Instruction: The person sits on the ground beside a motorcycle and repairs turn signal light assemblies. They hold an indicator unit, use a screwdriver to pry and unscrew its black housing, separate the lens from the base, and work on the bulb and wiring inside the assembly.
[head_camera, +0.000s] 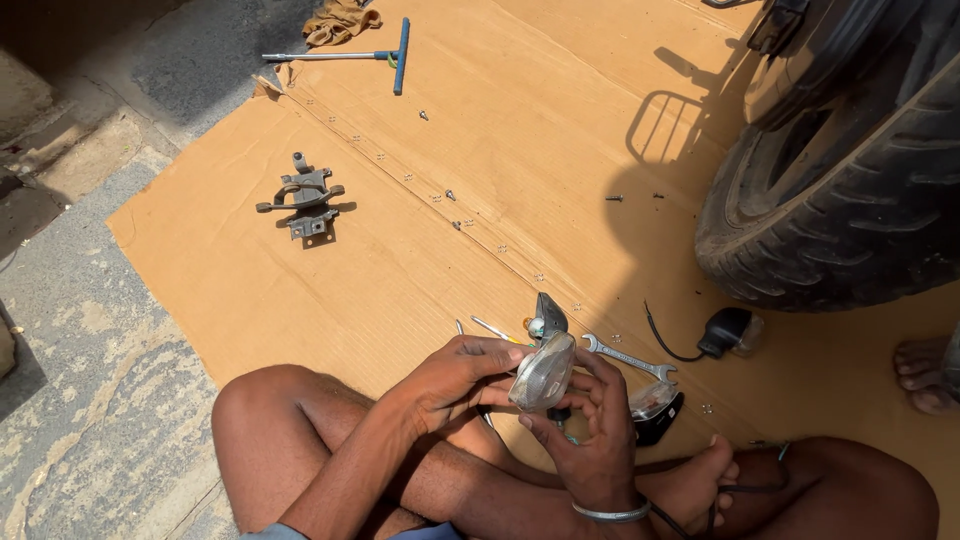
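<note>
both hands (455, 380) (590, 430) pinching clear indicator lens (543, 372), working it at near edge of cardboard (400, 280); next likely calling for spanner (630, 358) just right.

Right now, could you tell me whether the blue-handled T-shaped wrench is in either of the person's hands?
No, the blue-handled T-shaped wrench lies far off on the brown cardboard sheet, while both hands hold a clear lamp lens.
</note>
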